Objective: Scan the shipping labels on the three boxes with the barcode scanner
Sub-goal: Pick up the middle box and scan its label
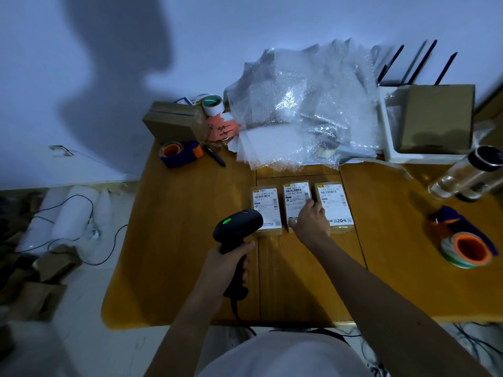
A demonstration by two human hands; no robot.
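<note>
Three small brown boxes with white shipping labels lie side by side on the wooden table (177, 254): the left box (265, 204), the middle box (295, 195) and the right box (336, 202). My left hand (231, 263) grips the handle of a black barcode scanner (238, 227). A green light shows on top of the scanner, and its head hangs over the near corner of the left box. My right hand (311, 221) rests flat, fingers spread, across the near parts of the middle and right boxes, hiding part of their labels.
Bubble wrap (304, 112) is piled behind the boxes. Tape dispensers sit at the back left (181, 153) and at the right (465, 240). A clear bottle (468, 174), a cardboard box in a white tray (435, 118) and another cardboard box (174, 122) stand around. The scanner cable hangs over the front edge.
</note>
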